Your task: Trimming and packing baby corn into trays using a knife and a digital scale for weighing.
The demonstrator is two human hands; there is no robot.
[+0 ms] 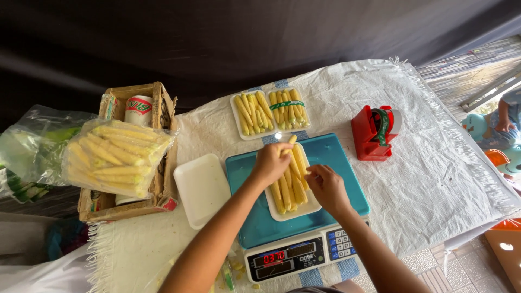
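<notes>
A white foam tray (304, 208) of baby corn (288, 184) lies on the teal platform of a digital scale (244, 173). My left hand (270, 161) rests over the tray's upper end, fingers closed on one baby corn whose tip sticks out above the hand. My right hand (326, 187) touches the corn at the tray's right side, fingertips pinched on the cobs.
Two filled trays (269, 113) of baby corn sit behind the scale, one banded with green tape. An empty white tray (201, 187) lies left of the scale. A red tape dispenser (373, 132) stands right. A bag of baby corn (116, 156) tops a cardboard box (160, 108).
</notes>
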